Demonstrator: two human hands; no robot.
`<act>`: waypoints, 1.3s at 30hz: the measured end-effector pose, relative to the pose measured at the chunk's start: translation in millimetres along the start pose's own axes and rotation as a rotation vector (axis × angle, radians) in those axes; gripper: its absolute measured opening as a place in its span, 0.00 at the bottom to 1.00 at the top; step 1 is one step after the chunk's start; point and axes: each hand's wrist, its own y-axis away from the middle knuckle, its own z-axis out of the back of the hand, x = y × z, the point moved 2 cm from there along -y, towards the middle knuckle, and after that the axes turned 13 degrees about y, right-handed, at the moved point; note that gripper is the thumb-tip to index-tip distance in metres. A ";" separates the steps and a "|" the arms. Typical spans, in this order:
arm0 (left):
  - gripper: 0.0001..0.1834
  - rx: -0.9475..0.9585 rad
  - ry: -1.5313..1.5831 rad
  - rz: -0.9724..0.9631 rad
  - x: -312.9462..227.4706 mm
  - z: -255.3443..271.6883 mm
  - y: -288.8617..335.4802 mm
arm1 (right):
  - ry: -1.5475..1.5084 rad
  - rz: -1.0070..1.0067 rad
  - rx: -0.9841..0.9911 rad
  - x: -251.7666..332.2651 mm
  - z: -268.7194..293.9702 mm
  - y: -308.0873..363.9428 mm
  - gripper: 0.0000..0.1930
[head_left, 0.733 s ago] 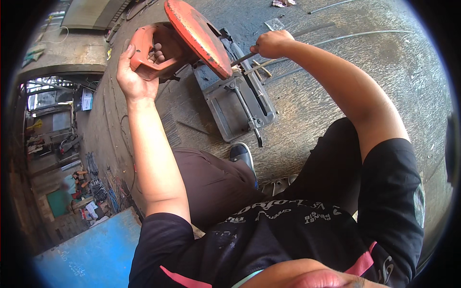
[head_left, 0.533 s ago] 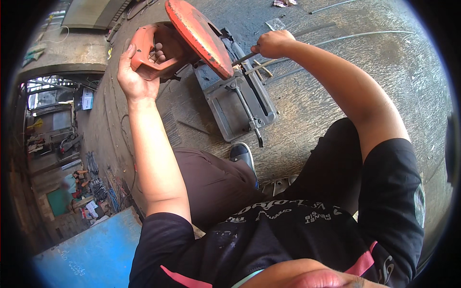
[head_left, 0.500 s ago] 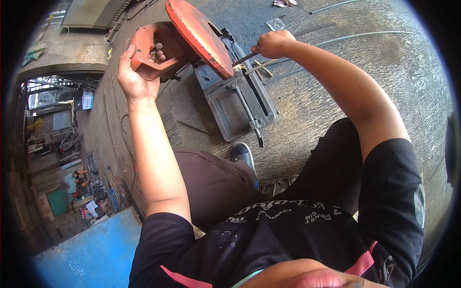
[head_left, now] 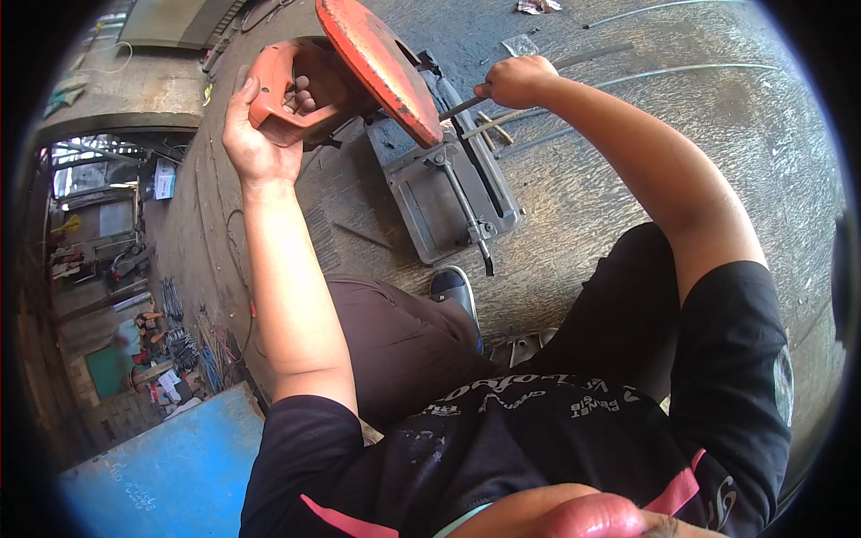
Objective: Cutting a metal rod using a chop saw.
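Observation:
My left hand [head_left: 263, 134] is wrapped round the orange handle [head_left: 285, 73] of a chop saw, fingers through its loop. The saw's worn orange blade guard [head_left: 381, 67] tilts over the grey metal base [head_left: 437, 211]. A clamp with a threaded rod [head_left: 464, 199] lies along that base. To the right of the guard, my right hand [head_left: 522, 81] is closed on a flat metal bar [head_left: 592, 56]. The bar's near end reaches in beneath the guard's lower edge, where the guard hides the cutting spot.
Long thin rods [head_left: 682, 70] stretch across the floor at right. A short metal strip [head_left: 363, 236] lies left of the base. My shoe [head_left: 453, 289] is close in front of the saw. A blue panel [head_left: 170, 466] stands at lower left, and several tools and bundled parts [head_left: 179, 345] lie beyond it.
The whole view has shifted slightly. Both hands keep their grips on the saw handle and the bar, with no clear movement between them.

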 end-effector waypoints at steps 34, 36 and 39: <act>0.30 0.014 0.007 -0.061 1.2 5.3 -3.3 | -0.036 0.003 -0.004 -4.0 -3.8 -5.0 0.26; 0.29 0.014 0.010 -0.047 0.0 5.4 -2.9 | -0.036 0.002 0.000 -3.8 -2.9 -4.1 0.26; 0.28 0.007 0.009 -0.047 0.9 4.9 -2.3 | -0.036 0.000 -0.010 -2.9 -1.1 -1.3 0.26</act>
